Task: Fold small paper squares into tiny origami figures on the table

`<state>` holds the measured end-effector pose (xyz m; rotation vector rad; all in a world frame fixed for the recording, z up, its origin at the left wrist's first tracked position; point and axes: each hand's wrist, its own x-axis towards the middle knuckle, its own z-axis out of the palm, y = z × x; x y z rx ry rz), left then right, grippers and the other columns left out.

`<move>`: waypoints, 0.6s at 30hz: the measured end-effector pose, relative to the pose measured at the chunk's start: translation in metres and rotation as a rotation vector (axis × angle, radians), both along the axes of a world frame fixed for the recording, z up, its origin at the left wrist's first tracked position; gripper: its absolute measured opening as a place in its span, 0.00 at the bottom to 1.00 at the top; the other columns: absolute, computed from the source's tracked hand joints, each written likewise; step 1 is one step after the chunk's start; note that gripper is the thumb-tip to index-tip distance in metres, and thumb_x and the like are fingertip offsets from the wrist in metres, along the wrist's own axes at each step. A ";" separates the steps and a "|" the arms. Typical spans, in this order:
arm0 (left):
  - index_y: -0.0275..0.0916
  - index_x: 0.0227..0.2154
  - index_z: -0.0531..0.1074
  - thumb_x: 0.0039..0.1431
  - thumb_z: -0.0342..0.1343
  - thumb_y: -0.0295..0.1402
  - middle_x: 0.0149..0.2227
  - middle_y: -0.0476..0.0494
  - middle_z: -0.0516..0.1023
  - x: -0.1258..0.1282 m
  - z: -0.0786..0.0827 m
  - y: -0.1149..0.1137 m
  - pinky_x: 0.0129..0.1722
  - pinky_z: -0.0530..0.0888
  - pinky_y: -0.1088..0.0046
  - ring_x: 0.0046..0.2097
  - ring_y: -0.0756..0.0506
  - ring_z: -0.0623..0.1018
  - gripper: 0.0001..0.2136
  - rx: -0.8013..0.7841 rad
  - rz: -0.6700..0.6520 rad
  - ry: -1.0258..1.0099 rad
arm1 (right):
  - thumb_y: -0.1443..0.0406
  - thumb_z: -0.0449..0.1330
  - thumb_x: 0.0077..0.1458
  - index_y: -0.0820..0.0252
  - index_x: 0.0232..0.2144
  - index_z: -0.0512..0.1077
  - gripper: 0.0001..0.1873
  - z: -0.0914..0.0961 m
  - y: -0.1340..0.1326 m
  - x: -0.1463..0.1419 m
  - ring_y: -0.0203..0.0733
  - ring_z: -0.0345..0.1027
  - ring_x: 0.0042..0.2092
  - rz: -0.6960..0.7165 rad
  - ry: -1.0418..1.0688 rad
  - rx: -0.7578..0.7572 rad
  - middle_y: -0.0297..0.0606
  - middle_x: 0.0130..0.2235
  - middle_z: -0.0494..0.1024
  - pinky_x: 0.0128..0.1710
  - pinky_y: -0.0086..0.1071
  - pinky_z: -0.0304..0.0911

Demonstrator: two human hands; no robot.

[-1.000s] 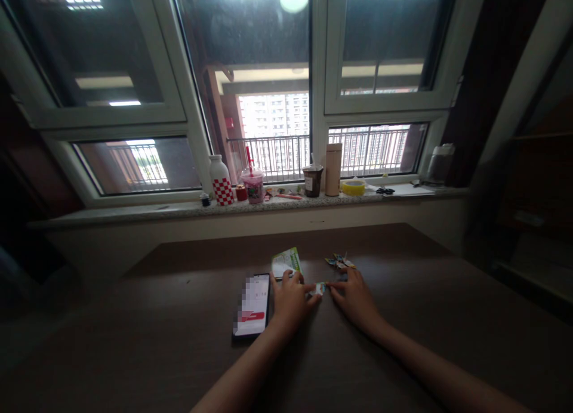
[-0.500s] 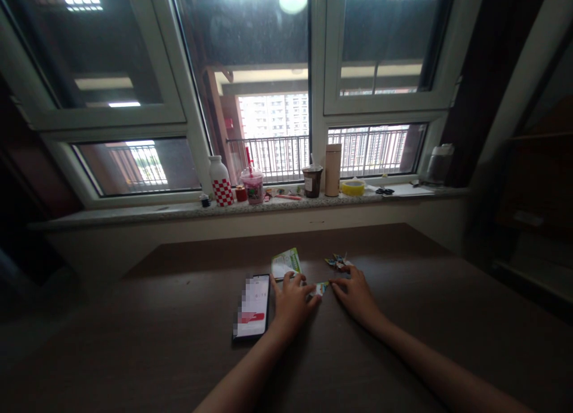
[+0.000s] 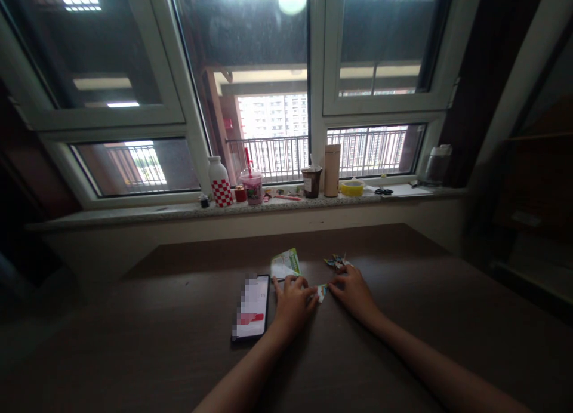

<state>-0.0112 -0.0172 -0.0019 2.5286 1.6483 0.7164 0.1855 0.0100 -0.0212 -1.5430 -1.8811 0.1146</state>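
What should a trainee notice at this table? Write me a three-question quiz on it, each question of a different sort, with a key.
1. True or false: the left hand and the right hand both touch the small folded paper on the table.
2. Which thing lies on the table just left of the left hand? A. phone B. scissors C. cup
3. Fill in: the red-and-white checked bottle stands on the ______.
Key: 1 true; 2 A; 3 windowsill.
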 end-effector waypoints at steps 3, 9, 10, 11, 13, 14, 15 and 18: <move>0.54 0.42 0.77 0.62 0.54 0.40 0.47 0.50 0.75 0.000 0.001 0.000 0.60 0.39 0.30 0.56 0.38 0.65 0.09 -0.003 0.002 -0.001 | 0.60 0.62 0.53 0.57 0.28 0.80 0.08 0.003 0.001 -0.001 0.49 0.63 0.53 -0.017 -0.022 -0.023 0.45 0.45 0.74 0.53 0.42 0.60; 0.54 0.42 0.77 0.62 0.54 0.40 0.47 0.50 0.75 0.001 0.000 0.000 0.59 0.39 0.29 0.56 0.37 0.65 0.09 -0.005 0.011 0.011 | 0.58 0.62 0.52 0.54 0.29 0.78 0.08 0.010 -0.003 -0.003 0.50 0.63 0.53 -0.067 -0.065 -0.083 0.43 0.45 0.74 0.52 0.42 0.61; 0.54 0.42 0.77 0.62 0.54 0.41 0.47 0.50 0.75 0.001 0.000 0.000 0.59 0.39 0.29 0.56 0.37 0.65 0.09 -0.004 0.012 0.013 | 0.57 0.62 0.52 0.54 0.29 0.78 0.08 0.011 -0.004 -0.003 0.50 0.63 0.53 -0.074 -0.068 -0.093 0.42 0.45 0.74 0.52 0.42 0.61; 0.55 0.42 0.77 0.62 0.54 0.41 0.47 0.50 0.75 0.001 0.000 0.001 0.59 0.39 0.29 0.56 0.37 0.65 0.09 -0.003 0.012 0.015 | 0.57 0.62 0.52 0.54 0.30 0.78 0.08 0.012 -0.004 -0.004 0.50 0.62 0.54 -0.079 -0.071 -0.101 0.42 0.45 0.73 0.52 0.42 0.60; 0.55 0.42 0.77 0.62 0.54 0.41 0.47 0.50 0.75 0.001 0.000 0.001 0.59 0.40 0.28 0.56 0.37 0.65 0.09 -0.003 0.013 0.017 | 0.57 0.62 0.52 0.54 0.30 0.77 0.08 0.012 -0.006 -0.005 0.50 0.61 0.55 -0.082 -0.079 -0.114 0.42 0.46 0.73 0.52 0.43 0.59; 0.55 0.42 0.77 0.62 0.54 0.41 0.47 0.50 0.75 0.001 0.000 0.002 0.59 0.40 0.28 0.56 0.37 0.65 0.09 -0.003 0.013 0.018 | 0.57 0.62 0.51 0.54 0.31 0.77 0.09 0.012 -0.006 -0.005 0.51 0.60 0.56 -0.079 -0.085 -0.122 0.42 0.47 0.73 0.53 0.43 0.59; 0.56 0.42 0.77 0.62 0.54 0.41 0.46 0.49 0.75 0.001 0.000 0.002 0.59 0.40 0.28 0.55 0.37 0.66 0.09 -0.005 0.014 0.019 | 0.57 0.62 0.51 0.54 0.32 0.76 0.09 0.012 -0.007 -0.006 0.51 0.59 0.57 -0.074 -0.091 -0.129 0.43 0.48 0.72 0.53 0.44 0.59; 0.55 0.42 0.78 0.61 0.55 0.41 0.46 0.49 0.75 0.001 0.001 0.003 0.59 0.40 0.29 0.55 0.37 0.66 0.09 -0.011 0.014 0.021 | 0.55 0.63 0.50 0.54 0.34 0.75 0.12 0.011 -0.009 -0.007 0.52 0.57 0.59 -0.071 -0.097 -0.145 0.44 0.51 0.71 0.54 0.45 0.58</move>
